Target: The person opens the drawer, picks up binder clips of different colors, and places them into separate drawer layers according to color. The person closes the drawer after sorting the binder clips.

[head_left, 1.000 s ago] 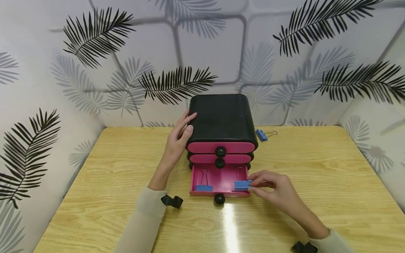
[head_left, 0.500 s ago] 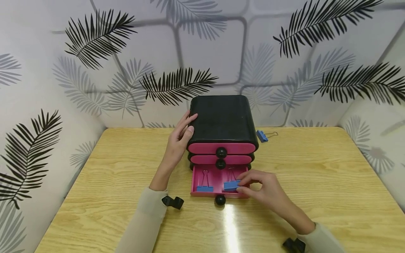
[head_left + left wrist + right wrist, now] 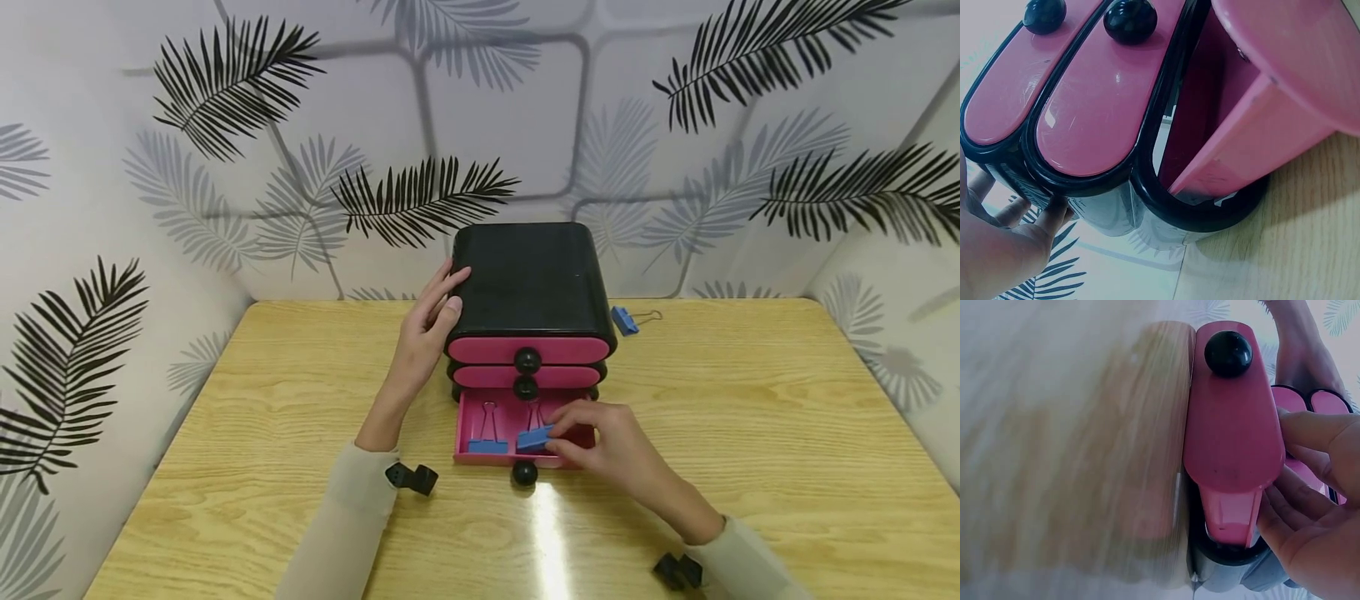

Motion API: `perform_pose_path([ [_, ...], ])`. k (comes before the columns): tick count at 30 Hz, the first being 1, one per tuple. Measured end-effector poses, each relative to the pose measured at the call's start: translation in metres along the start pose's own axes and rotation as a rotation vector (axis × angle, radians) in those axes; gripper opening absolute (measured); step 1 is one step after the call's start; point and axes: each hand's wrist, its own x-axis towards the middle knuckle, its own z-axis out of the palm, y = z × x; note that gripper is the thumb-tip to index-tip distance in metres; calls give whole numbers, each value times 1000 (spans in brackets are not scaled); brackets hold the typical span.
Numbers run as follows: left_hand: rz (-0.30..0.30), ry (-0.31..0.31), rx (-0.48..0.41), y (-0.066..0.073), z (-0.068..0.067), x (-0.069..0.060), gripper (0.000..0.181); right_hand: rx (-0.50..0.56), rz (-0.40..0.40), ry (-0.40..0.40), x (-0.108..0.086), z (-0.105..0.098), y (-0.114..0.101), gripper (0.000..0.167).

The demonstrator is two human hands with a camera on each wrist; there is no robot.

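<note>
A small black cabinet (image 3: pixel 532 279) with pink drawers stands on the table, its bottom drawer (image 3: pixel 462 433) pulled out. My left hand (image 3: pixel 420 337) rests against the cabinet's left side, fingers on the upper edge; the left wrist view shows that hand (image 3: pixel 1010 237) along the black casing. Over the right part of the drawer, my right hand (image 3: pixel 603 437) pinches a blue binder clip (image 3: pixel 533 439) by its right end, handles toward the back. Another blue binder clip (image 3: pixel 488 447) lies in the drawer's left part. In the right wrist view the drawer front (image 3: pixel 1232 419) hides the clips from sight.
A third blue binder clip (image 3: pixel 625 321) lies on the table to the right of the cabinet, near the back edge. Black knobs (image 3: pixel 525 473) stick out from the drawer fronts. A patterned wall covering (image 3: pixel 495 108) rises behind the wooden table (image 3: pixel 315 367).
My right hand has moved left over the drawer with the binder clip, bringing it nearer the other clip inside. The left hand has stayed on the cabinet.
</note>
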Motion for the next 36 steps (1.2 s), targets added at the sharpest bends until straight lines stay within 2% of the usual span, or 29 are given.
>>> perform_pose_path([
  [10,8,-1,-11,0,1,1,47,-38,-52,-94,8,-3,-1,7],
  [19,2,-3,-6,2,1,0,46,46,8,-206,12,-6,-2,6],
  [24,-9,-3,-7,1,1,0,46,94,23,-231,14,-3,0,6],
  [36,-4,0,-3,1,0,0,46,64,33,-288,19,-4,3,8],
])
